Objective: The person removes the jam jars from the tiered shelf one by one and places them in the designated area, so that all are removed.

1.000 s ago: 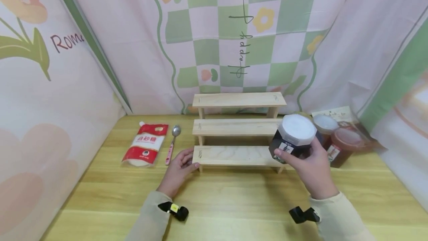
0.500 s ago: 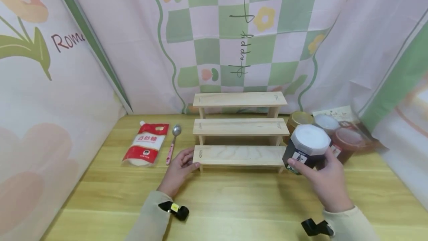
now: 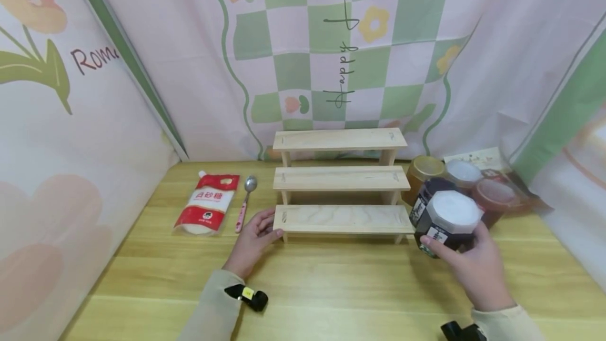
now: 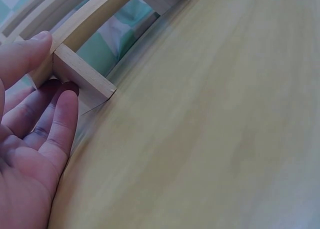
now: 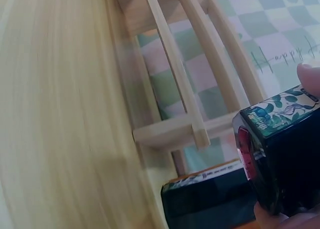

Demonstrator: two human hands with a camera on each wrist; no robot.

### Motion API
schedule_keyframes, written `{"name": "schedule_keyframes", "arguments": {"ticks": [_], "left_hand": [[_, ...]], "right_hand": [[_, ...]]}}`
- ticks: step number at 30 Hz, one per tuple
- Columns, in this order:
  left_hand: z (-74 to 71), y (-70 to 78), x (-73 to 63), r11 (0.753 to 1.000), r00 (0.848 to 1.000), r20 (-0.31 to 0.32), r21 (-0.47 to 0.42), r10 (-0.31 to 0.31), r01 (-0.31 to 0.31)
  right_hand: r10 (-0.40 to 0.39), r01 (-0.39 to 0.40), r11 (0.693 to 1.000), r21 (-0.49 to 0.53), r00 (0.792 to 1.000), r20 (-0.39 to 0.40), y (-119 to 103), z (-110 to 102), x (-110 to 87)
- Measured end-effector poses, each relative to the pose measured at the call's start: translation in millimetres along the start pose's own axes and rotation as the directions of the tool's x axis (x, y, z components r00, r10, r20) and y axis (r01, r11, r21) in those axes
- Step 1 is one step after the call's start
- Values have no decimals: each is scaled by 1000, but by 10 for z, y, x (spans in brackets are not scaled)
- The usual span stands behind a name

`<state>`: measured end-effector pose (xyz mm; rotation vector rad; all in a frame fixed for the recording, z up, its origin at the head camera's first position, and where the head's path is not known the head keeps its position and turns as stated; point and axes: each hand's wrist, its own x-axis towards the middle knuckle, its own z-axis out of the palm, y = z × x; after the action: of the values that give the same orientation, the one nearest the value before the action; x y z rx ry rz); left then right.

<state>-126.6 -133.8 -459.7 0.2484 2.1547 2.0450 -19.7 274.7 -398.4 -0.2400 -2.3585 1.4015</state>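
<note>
My right hand grips a dark octagonal jar with a white lid, thumb on its near side and the other fingers mostly hidden behind. In the right wrist view, that jar is held off the table, its label printed with leaves. A second dark jar stands just behind it; whether the two touch I cannot tell. At the left end of a three-tier wooden shelf, my left hand holds the lowest tier. The left wrist view shows the thumb on the board and fingers against the end leg.
Behind the jars stand a gold-lidded jar, a white-lidded jar and a reddish jar, with a packet beside them. A red and white sugar bag and a spoon lie left of the shelf.
My right hand has moved right and toward me with the jar, away from the shelf's right end. The second dark jar and gold-lidded jar have come into sight. My left hand stays put.
</note>
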Motion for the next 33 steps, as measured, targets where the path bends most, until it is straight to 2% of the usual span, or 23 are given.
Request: {"name": "schedule_keyframes", "arguments": {"ticks": [7, 13, 23, 33], "left_hand": [[0, 0, -7, 1000, 1000, 3, 12, 4, -4], [3, -7, -4, 1000, 1000, 0, 11, 3, -3], [12, 12, 7, 1000, 1000, -7, 8, 9, -9], [2, -11, 5, 1000, 1000, -6, 19, 14, -14]], "right_hand": [[83, -84, 995, -47, 996, -24, 127, -59, 34], [148, -148, 989, -22, 989, -29, 275, -82, 70], [222, -221, 975, 14, 971, -88, 429, -104, 132], [238, -243, 970, -33, 965, -111, 599, -152, 170]]}}
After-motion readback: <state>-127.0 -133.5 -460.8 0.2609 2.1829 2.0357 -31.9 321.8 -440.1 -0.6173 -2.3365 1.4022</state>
